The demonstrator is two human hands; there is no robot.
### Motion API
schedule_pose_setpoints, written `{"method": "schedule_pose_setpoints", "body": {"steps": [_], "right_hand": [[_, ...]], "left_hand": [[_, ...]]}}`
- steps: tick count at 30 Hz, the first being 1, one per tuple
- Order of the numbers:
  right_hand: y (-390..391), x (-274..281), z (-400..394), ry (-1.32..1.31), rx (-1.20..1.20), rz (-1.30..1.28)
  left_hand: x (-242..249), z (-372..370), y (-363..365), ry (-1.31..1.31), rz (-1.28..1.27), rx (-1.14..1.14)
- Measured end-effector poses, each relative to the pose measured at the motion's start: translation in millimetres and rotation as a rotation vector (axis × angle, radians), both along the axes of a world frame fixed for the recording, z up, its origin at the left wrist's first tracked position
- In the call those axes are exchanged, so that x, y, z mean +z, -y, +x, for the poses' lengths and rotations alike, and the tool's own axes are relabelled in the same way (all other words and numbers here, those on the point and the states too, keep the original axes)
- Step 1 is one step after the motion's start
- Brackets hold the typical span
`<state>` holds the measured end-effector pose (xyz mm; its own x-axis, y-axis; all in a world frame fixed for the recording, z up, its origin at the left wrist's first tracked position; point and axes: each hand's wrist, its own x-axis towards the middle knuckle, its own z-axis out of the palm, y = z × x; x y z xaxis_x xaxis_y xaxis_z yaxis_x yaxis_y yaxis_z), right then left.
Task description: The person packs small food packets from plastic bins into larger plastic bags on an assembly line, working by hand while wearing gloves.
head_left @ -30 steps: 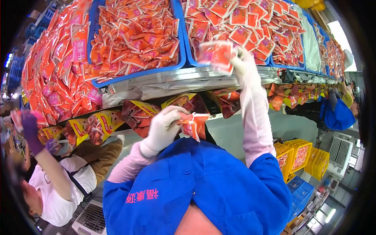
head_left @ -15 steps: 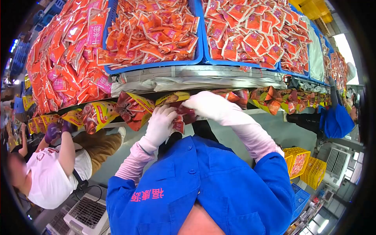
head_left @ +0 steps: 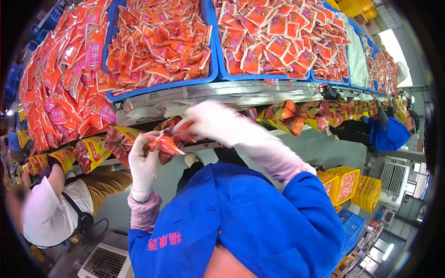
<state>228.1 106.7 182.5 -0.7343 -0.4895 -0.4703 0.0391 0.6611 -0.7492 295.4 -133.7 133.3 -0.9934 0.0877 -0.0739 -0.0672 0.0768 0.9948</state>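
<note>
My left hand [head_left: 144,162], in a white glove, pinches a small orange-red sachet [head_left: 169,145] with a white edge. Behind that sachet a red printed bag [head_left: 168,127] hangs in the row along the metal table edge, partly covered by my hands. My right hand [head_left: 208,121], also white-gloved, reaches in from the right, its fingers at the top of this bag. Motion blurs that hand, so I cannot tell whether it grips the bag. Left of my hands hang more red and yellow bags [head_left: 95,150].
Blue crates [head_left: 162,88] full of orange sachets stand behind the table edge, beside a heap of red packets [head_left: 65,83]. A person in white [head_left: 55,208] works at the left, another in blue [head_left: 394,132] at the right. Yellow crates [head_left: 345,183] stand on the floor.
Both hands have moved left along the row of bags. The orange sachet now shows at my left fingers. The view has shifted, and the person at the left reaches farther along the row.
</note>
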Motion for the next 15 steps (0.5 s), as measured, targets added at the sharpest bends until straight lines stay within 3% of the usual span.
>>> {"method": "schedule_pose_setpoints", "body": {"steps": [1, 2, 3, 6, 8, 10, 11, 12, 14, 15], "right_hand": [[-32, 18, 10, -0.194, -0.136, -0.041], [-55, 24, 15, -0.027, -0.452, -0.108], [-86, 21, 17, -0.263, -0.441, -0.033], [-109, 2, 41, -0.247, -0.546, -0.154], [-97, -13, 54, -0.172, -0.388, 0.007], [-81, -74, 56, -0.6, 0.018, 0.308], [-63, -77, 50, -0.474, 0.112, 0.351], [-41, -80, 44, -0.345, 0.203, 0.391], [5, -111, 16, 0.068, 0.565, 0.604], [17, -194, 14, -0.079, 0.479, 0.628]], "left_hand": [[0, 0, -10, -0.04, 0.124, -0.083], [-6, -2, -24, -0.162, 0.091, -0.203], [-5, -4, -47, -0.271, 0.08, -0.297], [-39, -15, -107, -0.658, -0.38, -0.515], [-69, -23, -117, -0.703, -0.843, -0.569], [-75, -22, -97, -0.579, -0.977, -0.743], [-68, -21, -85, -0.736, -0.976, -0.743], [-77, -22, -75, -0.829, -1.183, -0.833], [-96, -22, -68, -0.768, -1.076, -0.854], [-99, -19, -70, -0.848, -1.21, -0.845]]}}
